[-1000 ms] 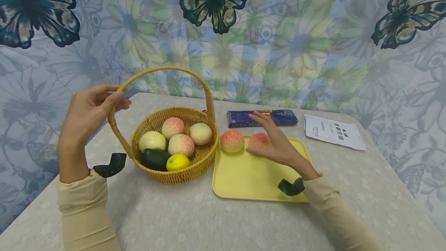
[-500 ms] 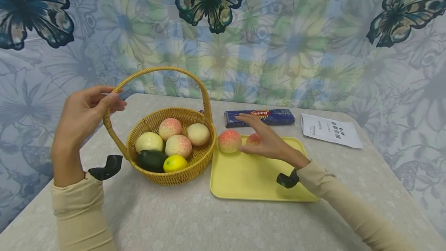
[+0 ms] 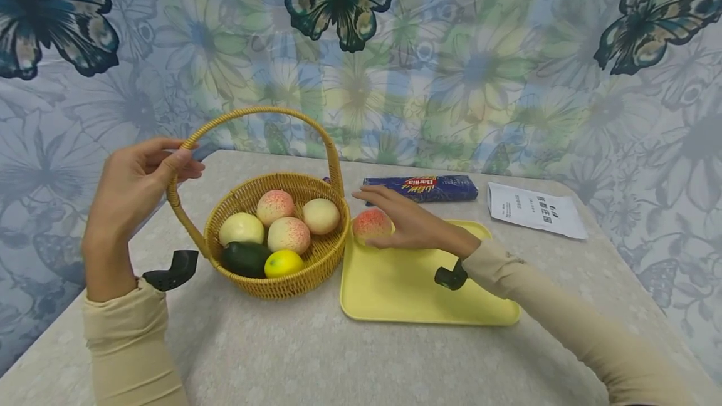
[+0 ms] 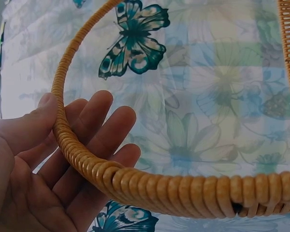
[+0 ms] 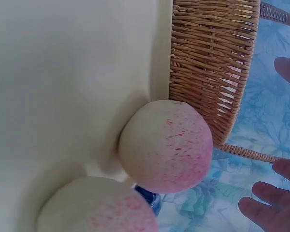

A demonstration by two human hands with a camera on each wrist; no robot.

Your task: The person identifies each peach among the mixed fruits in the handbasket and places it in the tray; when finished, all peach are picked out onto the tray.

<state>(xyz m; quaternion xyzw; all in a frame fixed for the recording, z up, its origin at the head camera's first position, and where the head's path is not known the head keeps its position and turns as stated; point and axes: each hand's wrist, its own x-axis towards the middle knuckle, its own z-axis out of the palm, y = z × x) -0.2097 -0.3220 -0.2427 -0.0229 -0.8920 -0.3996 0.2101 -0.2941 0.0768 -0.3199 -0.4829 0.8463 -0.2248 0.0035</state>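
My left hand pinches the wrapped handle of a wicker basket, thumb on one side and fingers on the other. Inside are several peaches, a pale green round fruit, a dark green oval fruit or vegetable and a lemon. Spread and holding nothing, my right hand reaches over a yellow tray, close to a pink peach at the tray's back left corner. A second peach shows in the right wrist view; the hand hides it in the head view.
Behind the tray lies a blue Barilla pasta pack. A white printed packet is at the back right of the table. A butterfly-patterned curtain hangs along the back edge.
My right hand has moved left across the tray, from the right peach towards the left one, and now covers the right peach. The left hand keeps its grip on the basket handle.
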